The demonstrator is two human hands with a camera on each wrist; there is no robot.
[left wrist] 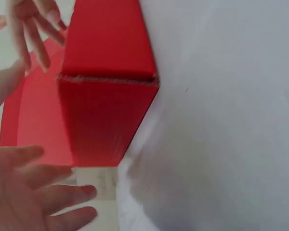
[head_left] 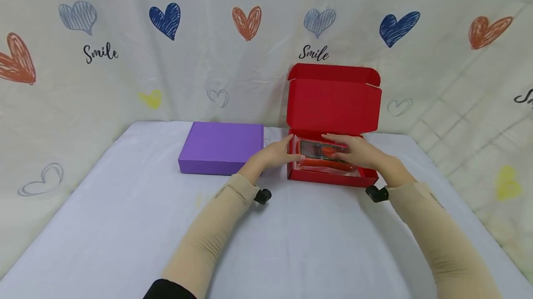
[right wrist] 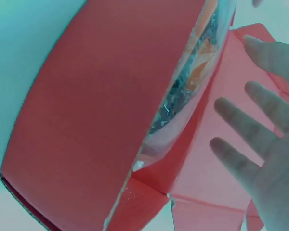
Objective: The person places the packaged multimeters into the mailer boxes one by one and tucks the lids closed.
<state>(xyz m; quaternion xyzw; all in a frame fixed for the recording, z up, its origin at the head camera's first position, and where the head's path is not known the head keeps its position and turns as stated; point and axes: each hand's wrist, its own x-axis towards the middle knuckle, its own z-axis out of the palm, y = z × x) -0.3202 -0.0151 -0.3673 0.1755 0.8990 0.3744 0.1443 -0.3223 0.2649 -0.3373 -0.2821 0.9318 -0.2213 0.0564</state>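
Orange multimeter (head_left: pixel 319 152) in clear plastic wrap (right wrist: pixel 164 144) lies inside the open red box (head_left: pixel 329 179). Nearest you, your beige sleeves (head_left: pixel 214 225) reach over the white-covered bench (head_left: pixel 300 243). Your left hand (head_left: pixel 275 154) is at the box's left side, fingers spread; whether they touch the cardboard, I cannot tell. Your right hand (head_left: pixel 361 151) is above the multimeter's right part, its fingers spread too. A closed purple box (head_left: pixel 222 148) sits left of the red one. Behind, the raised red lid (head_left: pixel 333 107) stands before a heart-printed backdrop (head_left: pixel 270 72).

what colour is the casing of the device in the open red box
The casing is orange, seen best in the head view.
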